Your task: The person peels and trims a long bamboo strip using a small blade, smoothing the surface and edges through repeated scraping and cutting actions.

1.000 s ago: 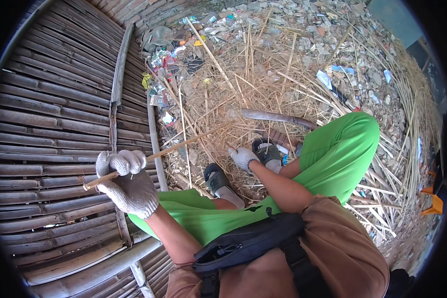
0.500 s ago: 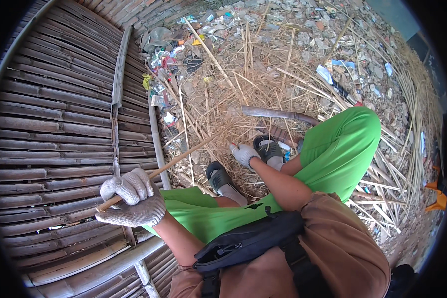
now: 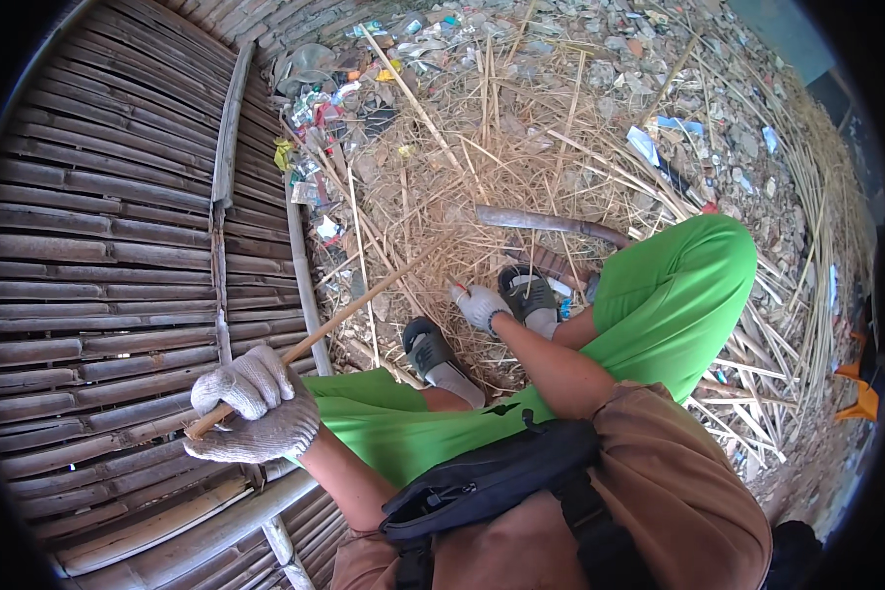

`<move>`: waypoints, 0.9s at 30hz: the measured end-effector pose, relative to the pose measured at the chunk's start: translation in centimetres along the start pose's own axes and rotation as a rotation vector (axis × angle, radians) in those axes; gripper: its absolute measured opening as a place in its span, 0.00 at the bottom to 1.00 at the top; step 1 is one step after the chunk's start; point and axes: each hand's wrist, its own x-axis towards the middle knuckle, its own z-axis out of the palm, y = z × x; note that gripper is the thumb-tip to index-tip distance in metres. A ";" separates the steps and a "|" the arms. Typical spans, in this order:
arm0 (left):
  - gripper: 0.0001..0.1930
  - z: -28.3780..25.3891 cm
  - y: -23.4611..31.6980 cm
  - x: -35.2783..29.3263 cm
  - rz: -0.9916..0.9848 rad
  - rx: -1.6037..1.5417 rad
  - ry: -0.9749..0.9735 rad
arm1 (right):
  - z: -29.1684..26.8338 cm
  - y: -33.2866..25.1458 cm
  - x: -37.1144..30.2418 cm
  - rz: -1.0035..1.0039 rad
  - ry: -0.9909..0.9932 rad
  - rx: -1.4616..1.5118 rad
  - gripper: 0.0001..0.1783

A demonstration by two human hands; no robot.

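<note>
My left hand (image 3: pixel 256 405), in a whitish knitted glove, is closed around the near end of a thin tan stick (image 3: pixel 356 305). The stick slants away to the right, and its far end blurs into the straw over the ground. My right hand (image 3: pixel 480 307), gloved too, is lower between my feet, its fingers closed. A small thing with a red spot (image 3: pixel 456 287) shows at those fingertips, too small to name. Just beyond this hand lies a curved, dark greyish-brown bar (image 3: pixel 551 224) on the straw.
To my left is a wall or platform of bamboo slats (image 3: pixel 118 285). Straw and shavings (image 3: pixel 442 187) cover the ground ahead, with coloured litter (image 3: pixel 324 113) beside the slats. Long split strips (image 3: pixel 816 197) lie along the right. My sandalled feet (image 3: pixel 431 349) flank the right hand.
My left hand and the near end of the stick have shifted slightly left and down. The stick's far part sits a little higher in view. My right hand has barely moved.
</note>
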 end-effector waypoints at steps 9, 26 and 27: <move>0.41 0.4 0.5 -1.2 -0.021 0.019 -0.132 | 0.7 0.4 0.9 0.056 0.111 0.047 0.40; 0.36 -5.0 2.5 -0.8 -0.034 0.115 0.141 | 0.9 -12.1 -7.3 -0.478 0.046 0.093 0.35; 0.35 -5.1 2.3 -1.0 -0.023 0.114 0.215 | 1.4 -11.8 -6.7 -0.446 0.076 0.059 0.34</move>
